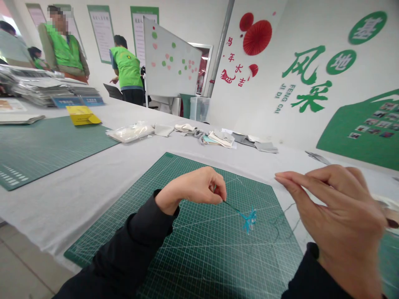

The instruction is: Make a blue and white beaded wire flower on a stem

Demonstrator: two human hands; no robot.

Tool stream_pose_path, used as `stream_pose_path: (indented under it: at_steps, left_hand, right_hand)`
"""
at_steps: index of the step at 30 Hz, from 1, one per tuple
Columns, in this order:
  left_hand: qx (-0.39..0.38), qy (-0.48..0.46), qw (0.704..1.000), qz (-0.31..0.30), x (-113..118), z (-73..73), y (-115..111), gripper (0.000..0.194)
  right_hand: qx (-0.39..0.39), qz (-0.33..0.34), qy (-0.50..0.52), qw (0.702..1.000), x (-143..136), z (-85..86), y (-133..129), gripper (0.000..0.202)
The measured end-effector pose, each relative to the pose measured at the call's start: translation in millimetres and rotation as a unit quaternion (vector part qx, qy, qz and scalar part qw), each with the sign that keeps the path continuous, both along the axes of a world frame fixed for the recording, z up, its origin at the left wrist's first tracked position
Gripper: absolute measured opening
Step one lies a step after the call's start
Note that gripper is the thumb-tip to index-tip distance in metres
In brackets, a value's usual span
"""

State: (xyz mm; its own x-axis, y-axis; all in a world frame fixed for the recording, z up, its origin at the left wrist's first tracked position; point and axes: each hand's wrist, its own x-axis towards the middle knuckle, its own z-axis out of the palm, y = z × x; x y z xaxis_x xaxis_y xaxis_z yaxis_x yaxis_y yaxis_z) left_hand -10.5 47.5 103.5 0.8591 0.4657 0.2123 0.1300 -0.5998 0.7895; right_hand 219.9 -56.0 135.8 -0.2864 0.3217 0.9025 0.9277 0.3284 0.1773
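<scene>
My left hand (199, 187) is closed over the middle of the green cutting mat (187, 232), pinching the thin dark stem of a small blue artificial flower (249, 220). The flower head points away to the right and hangs a little above the mat. To the right, my right hand (339, 211) is raised with thumb and fingers pressed together at the tips. Whatever sits in that pinch, if anything, is too fine to make out. Thin dark thread-like strands (280, 220) show between the flower and my right hand, over the mat's right edge.
A second cutting mat (56, 145) with a yellow card (82, 115) lies at left, near stacked packets (46, 89). A plastic-wrapped pack (132, 132) and fabric pieces (221, 138) line the table's back. People in green vests (126, 66) stand beyond, beside a whiteboard (171, 58).
</scene>
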Motion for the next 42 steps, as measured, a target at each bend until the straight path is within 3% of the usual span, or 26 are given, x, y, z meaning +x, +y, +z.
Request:
stream_pose_path:
  at_steps: [4, 9, 18, 27, 33, 39, 42]
  left_hand:
    - [-0.028, -0.028, 0.998, -0.043, -2.3, 2.1, -0.1, 0.013]
    - [-0.067, -0.093, 0.991, -0.063, -4.6, 6.0, -1.3, 0.009]
    - [-0.203, -0.198, 0.957, -0.066, -4.0, 4.6, -3.8, 0.006]
    - [-0.239, -0.25, 0.938, 0.031, 1.0, 6.8, -3.4, 0.004]
    - [-0.242, -0.253, 0.931, 0.101, -5.3, 10.3, 1.3, 0.001]
    - [-0.249, -0.249, 0.927, 0.131, -7.4, 12.9, 2.5, 0.002]
    - [-0.262, -0.252, 0.921, 0.139, -3.7, 11.7, 1.6, 0.002]
  right_hand:
    - [-0.013, 0.023, 0.026, 0.999, 12.6, -13.3, 22.6, 0.013]
    - [-0.123, 0.008, 0.139, 0.983, 14.7, -35.5, 46.0, 0.011]
    - [-0.285, 0.101, 0.34, 0.89, 6.7, -60.0, 71.5, 0.019]
    - [-0.453, 0.139, 0.366, 0.801, 14.5, -63.6, 70.4, 0.029]
    - [-0.548, 0.091, 0.333, 0.762, 44.5, -72.7, 67.5, 0.039]
    - [-0.565, 0.007, 0.299, 0.769, 96.6, -93.7, 66.7, 0.042]
    - [-0.576, 0.019, 0.299, 0.761, 100.4, -91.9, 63.9, 0.048]
